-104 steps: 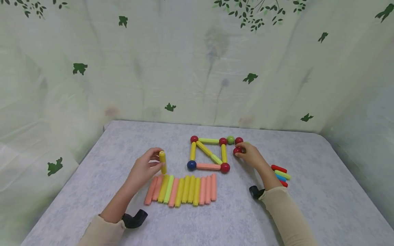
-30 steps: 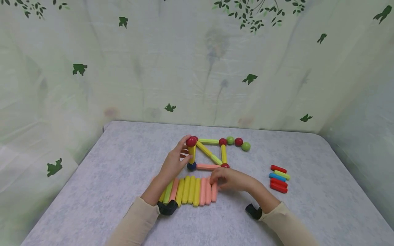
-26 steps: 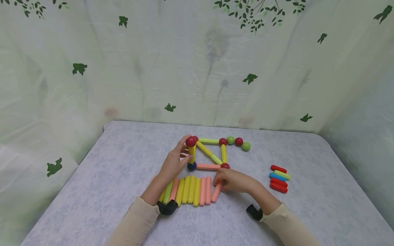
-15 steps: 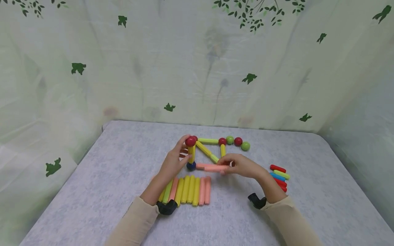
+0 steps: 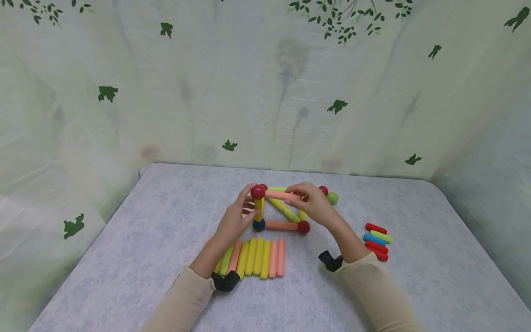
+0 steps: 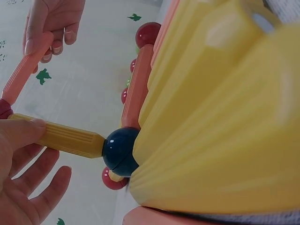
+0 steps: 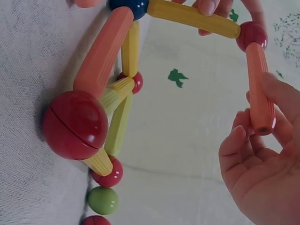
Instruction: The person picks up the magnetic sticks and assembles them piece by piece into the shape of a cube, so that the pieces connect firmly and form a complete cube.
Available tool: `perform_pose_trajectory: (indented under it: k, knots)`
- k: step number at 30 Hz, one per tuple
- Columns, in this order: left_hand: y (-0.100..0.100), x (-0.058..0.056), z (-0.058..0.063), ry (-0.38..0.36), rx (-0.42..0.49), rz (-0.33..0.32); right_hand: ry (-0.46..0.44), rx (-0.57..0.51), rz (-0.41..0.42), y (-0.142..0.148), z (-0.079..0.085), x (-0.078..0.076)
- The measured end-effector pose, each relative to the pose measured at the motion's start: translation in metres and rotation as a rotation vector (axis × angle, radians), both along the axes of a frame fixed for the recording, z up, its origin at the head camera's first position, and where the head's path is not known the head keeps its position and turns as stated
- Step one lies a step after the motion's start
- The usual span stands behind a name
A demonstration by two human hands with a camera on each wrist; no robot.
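My left hand holds a yellow stick upright on a blue ball, with thumb and fingers about it. A red ball caps that stick. My right hand pinches a pink stick near its free end; the other end meets the red ball, and the stick lies roughly level above the table. Below is a flat frame of sticks and balls, with a pink front stick, a red corner ball and a diagonal. My right hand covers part of its far right corner in the head view.
A row of loose yellow, lime and pink sticks lies in front, partly behind my left forearm. Short red, lime and blue sticks lie at the right. Loose balls, including a green one, sit behind my right hand. A printed cloth hangs behind the table.
My right hand has taken the pink stick from the row's right end and raised it to the red ball. Earlier, my left hand brought the yellow stick over to the blue ball.
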State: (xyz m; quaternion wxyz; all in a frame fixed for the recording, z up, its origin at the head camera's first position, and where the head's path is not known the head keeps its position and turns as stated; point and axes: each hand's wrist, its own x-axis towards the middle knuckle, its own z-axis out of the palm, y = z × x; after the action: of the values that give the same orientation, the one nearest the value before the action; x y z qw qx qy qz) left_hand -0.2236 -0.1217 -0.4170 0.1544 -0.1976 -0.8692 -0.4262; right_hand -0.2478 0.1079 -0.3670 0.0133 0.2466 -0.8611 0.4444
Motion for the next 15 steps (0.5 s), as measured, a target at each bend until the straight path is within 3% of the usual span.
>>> perform_pose_trajectory:
  k: [5,10,15]
  knots:
    - [0.001,0.001,0.005,0.010,0.021,-0.013,0.001,-0.051,-0.011,0.000,0.002,0.001]
    - [0.005,0.000,0.018,0.049,0.051,-0.024,0.034,-0.081,-0.002,0.000,0.002,0.003]
    - [0.012,-0.008,0.035,0.063,-0.040,-0.077,0.052,-0.095,0.006,-0.003,0.010,0.010]
